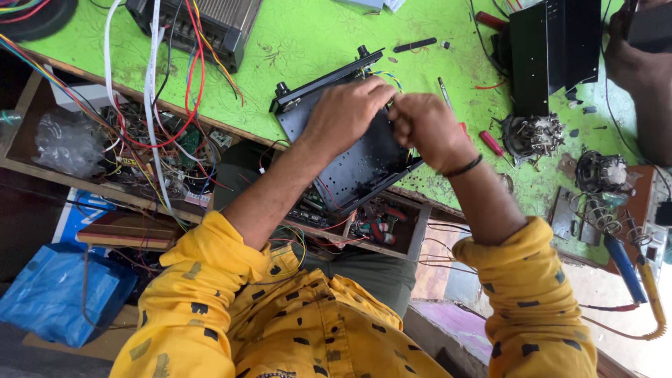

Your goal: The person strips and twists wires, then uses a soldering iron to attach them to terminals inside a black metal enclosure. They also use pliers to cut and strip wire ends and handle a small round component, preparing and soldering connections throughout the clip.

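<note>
Left hand [348,110] lay flat on the black perforated metal chassis [350,162]; right hand [427,129], fisted, grip content indeterminate. Red-handled screwdriver [491,143] lay right of centre.

Chassis [350,157] on the bench edge [315,42] — screwdriver [492,143] right (amplifier [203,24] behind) — drawer [392,224] below.

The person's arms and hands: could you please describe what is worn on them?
Both arms wear yellow sleeves with small dark dashes, pushed up to the elbows. The right wrist carries a thin black band. The left hand and right hand are bare, without gloves.
</note>
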`<state>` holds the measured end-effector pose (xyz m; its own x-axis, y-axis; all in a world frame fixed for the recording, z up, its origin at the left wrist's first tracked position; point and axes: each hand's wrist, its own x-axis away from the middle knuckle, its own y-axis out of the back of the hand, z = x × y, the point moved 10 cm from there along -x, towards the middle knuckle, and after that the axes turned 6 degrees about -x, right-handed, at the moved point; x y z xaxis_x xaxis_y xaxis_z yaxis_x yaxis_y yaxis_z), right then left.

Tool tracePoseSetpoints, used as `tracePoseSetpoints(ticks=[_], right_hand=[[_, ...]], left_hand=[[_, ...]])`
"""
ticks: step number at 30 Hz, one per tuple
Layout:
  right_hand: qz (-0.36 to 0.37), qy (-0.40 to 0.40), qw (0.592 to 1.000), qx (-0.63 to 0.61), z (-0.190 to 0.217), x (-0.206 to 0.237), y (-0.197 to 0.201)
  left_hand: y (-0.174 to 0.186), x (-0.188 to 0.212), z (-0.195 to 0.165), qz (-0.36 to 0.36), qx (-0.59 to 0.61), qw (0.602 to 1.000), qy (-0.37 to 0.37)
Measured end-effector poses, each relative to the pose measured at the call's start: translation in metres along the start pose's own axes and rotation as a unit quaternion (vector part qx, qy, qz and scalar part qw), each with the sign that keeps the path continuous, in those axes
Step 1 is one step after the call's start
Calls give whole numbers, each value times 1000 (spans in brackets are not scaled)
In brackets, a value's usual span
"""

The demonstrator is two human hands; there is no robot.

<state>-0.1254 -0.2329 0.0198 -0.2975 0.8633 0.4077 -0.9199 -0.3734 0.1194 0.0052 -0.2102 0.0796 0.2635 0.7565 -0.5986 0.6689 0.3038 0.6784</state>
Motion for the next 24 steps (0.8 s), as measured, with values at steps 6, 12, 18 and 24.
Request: tracePoseSetpoints(ticks=[6, 12, 18, 24], right_hand=[[-102, 407, 772, 479, 73, 63, -42], [-47, 127, 948, 288, 27, 5, -9], [-21, -17, 997, 73, 1, -2, -2], [-124, 394, 741, 529, 72, 68, -42]], left_hand=[[6, 10, 4, 13, 41, 997, 57], [7, 14, -2, 27, -25, 997, 71], [18, 14, -10, -27, 31, 997, 62], [17, 15, -6, -26, 45, 997, 65]])
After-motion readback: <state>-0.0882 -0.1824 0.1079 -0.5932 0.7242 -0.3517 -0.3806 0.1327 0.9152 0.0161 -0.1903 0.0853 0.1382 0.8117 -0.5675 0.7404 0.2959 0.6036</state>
